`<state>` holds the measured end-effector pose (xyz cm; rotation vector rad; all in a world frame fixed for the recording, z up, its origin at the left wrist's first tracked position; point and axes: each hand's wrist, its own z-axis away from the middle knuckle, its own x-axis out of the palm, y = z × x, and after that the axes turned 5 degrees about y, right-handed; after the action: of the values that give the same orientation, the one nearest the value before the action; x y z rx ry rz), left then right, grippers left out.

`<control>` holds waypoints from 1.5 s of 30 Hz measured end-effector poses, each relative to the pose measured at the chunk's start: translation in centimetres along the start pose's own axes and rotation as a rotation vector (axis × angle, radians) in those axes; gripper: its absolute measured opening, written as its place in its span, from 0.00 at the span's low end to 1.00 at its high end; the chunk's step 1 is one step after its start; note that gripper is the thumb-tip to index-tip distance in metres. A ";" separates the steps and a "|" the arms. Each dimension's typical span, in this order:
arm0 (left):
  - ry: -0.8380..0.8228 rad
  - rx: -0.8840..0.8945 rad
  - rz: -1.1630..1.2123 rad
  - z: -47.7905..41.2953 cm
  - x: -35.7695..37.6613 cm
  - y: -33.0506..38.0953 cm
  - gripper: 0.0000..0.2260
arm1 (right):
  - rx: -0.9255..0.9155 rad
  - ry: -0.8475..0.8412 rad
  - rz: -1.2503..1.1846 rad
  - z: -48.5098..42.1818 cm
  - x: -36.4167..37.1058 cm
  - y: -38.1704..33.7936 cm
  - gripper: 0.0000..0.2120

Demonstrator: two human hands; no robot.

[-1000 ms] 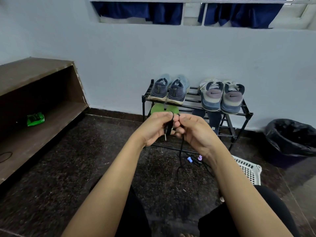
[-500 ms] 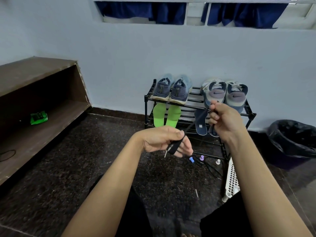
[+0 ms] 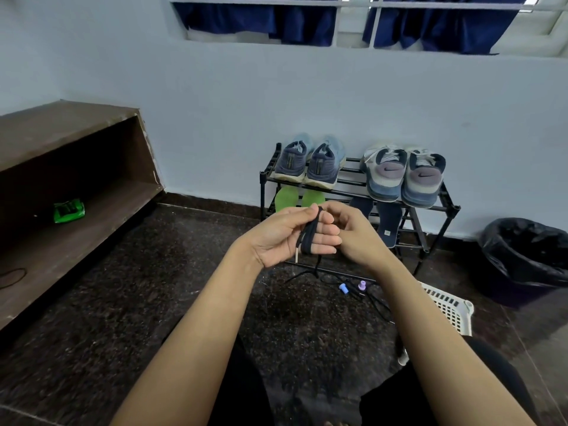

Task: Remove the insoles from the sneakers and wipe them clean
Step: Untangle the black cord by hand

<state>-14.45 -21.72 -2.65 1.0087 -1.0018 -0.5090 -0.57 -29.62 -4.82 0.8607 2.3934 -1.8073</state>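
In front of the shoe rack (image 3: 262, 192), left hand (image 3: 276, 238) holds a black shoelace (image 3: 307, 239) wound round its fingers, right hand (image 3: 358, 236) pinches the top loop; sneakers (image 3: 309, 162) on the rack's top shelf, green insoles (image 3: 285, 198) and dark insoles (image 3: 388, 222) beneath.

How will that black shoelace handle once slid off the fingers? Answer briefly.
Probably floppy: the shoelace wraps round the fingers of the left hand and its tail hangs limp. Likely very light, since straight fingers carry it. The coil may unravel unless pinched.
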 end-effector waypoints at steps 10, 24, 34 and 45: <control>0.126 0.254 0.240 -1.0 -1.6 0.5 0.15 | 0.211 -0.016 -0.121 0.8 4.1 1.1 0.12; 0.247 0.305 -0.261 -1.1 -3.0 0.3 0.14 | 0.227 -0.126 -0.463 1.3 2.8 -1.7 0.13; -0.033 -0.062 -0.609 -0.6 -2.4 -0.7 0.15 | 0.182 0.164 -0.683 0.4 0.3 -1.9 0.11; -0.185 -0.074 -0.295 0.0 -1.5 -0.6 0.15 | 0.466 0.322 -0.490 -0.9 -1.1 0.8 0.10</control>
<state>-15.09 -20.86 -3.85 1.0630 -0.9940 -0.8907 0.97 -29.12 -4.82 0.6633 2.5827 -2.6739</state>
